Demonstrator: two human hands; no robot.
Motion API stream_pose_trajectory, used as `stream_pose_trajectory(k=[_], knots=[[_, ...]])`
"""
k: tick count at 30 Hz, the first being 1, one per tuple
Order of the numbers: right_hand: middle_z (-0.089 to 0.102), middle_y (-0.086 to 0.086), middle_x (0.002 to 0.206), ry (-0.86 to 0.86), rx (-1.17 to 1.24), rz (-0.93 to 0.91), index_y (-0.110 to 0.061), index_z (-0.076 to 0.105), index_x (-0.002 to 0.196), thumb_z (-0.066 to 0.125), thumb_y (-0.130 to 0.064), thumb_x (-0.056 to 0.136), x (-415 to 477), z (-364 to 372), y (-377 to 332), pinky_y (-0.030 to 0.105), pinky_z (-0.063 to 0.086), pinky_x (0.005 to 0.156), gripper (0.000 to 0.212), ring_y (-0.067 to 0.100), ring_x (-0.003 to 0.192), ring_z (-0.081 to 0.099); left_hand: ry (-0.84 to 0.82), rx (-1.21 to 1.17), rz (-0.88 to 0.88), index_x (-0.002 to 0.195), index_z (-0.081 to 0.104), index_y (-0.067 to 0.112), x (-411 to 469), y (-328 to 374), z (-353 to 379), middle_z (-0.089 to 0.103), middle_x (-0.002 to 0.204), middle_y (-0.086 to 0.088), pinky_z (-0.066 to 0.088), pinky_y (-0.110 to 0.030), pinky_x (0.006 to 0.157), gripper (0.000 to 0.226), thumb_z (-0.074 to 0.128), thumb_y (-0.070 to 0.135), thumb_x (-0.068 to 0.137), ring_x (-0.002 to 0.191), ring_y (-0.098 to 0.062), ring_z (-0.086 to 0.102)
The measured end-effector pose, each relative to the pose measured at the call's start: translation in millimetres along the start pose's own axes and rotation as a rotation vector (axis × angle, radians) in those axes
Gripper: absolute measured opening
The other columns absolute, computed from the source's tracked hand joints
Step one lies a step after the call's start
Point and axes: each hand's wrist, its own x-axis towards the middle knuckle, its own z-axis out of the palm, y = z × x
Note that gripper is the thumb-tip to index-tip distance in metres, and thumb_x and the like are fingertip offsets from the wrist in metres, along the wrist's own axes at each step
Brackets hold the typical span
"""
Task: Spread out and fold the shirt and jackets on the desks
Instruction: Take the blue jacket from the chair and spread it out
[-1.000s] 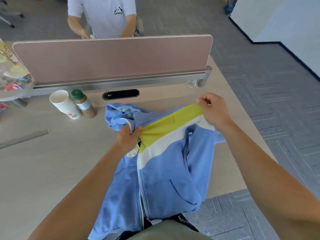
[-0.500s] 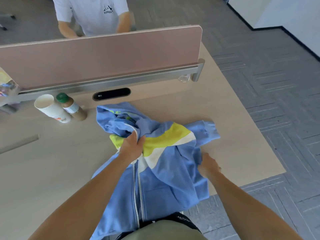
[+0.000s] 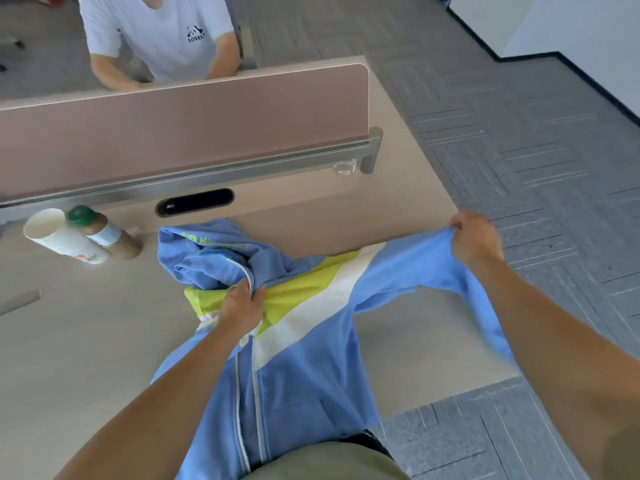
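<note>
A light blue zip jacket (image 3: 298, 379) with a yellow and white chest band lies front up on the wooden desk (image 3: 76, 341), its hood bunched toward the divider. My left hand (image 3: 242, 306) grips the fabric at the collar by the zipper top. My right hand (image 3: 476, 239) holds the end of the right sleeve, pulled out taut and lifted above the desk's right edge. The jacket's hem hangs over the near desk edge against my body.
A stack of paper cups (image 3: 59, 237) and a green-capped bottle (image 3: 104, 232) lie at the back left. A pink divider panel (image 3: 187, 119) runs across the desk's far side, with a person in a white T-shirt (image 3: 159, 32) behind it. Grey carpet lies to the right.
My right hand went from the jacket's right side to the sleeve and drew it out to the right and up. My left hand stayed at the collar.
</note>
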Motion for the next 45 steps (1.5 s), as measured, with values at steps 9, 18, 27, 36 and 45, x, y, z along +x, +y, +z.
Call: stream_pose_trajectory(k=[9,18,27,36,45], knots=[[0.011,0.004,0.164,-0.563,-0.224,-0.164,-0.029,0.022,0.155,0.048,-0.053,0.098,-50.6,94.9,3.5,0.049,0.033,0.112,0.068,0.034,0.146,0.023,0.095,-0.055,-0.138,0.128,0.054,0.0,1.2,8.0,12.7,0.06,0.125,-0.024,0.043,-0.042,0.094,0.043,0.047,0.035,0.103,0.115,-0.043,0.055],[0.0,0.01,0.165,-0.517,-0.25,0.049,-0.039,0.015,0.155,0.025,-0.061,0.1,-40.7,96.0,26.5,0.053,0.025,0.111,0.06,0.033,0.147,0.018,0.207,-0.187,-0.136,0.135,0.051,0.005,-12.1,22.8,16.5,0.059,0.132,-0.021,0.04,-0.044,0.102,0.044,0.046,0.035,0.103,0.122,-0.041,0.052],[0.048,0.009,0.134,-0.403,-0.247,-0.363,-0.02,0.05,0.133,0.04,-0.052,0.1,-73.3,100.2,-60.7,0.045,0.039,0.097,0.046,0.032,0.125,0.046,0.142,-0.145,-0.098,0.104,0.061,0.009,-31.6,28.1,9.1,0.067,0.096,-0.013,0.049,-0.042,0.083,0.033,0.057,0.041,0.097,0.094,-0.035,0.061],[0.062,-0.016,0.091,-0.849,0.58,-0.583,-0.016,0.054,0.111,0.083,-0.03,0.074,-186.5,125.8,-200.8,0.012,0.042,0.07,0.049,-0.006,0.083,0.06,0.031,-0.395,-0.088,0.071,0.061,0.005,-43.6,25.0,-33.1,0.059,0.066,-0.005,0.042,-0.03,0.063,0.034,0.058,0.029,0.095,0.066,-0.019,0.052],[0.067,0.01,0.082,-0.473,0.388,-0.284,-0.008,0.067,0.094,0.061,-0.033,0.097,-211.2,140.5,-227.4,0.032,0.037,0.065,0.025,0.031,0.081,0.061,-0.252,-0.658,-0.058,0.08,0.069,0.011,-10.1,-68.9,-69.7,0.066,0.068,0.0,0.057,-0.027,0.074,0.019,0.059,-0.003,0.089,0.071,-0.015,0.062]])
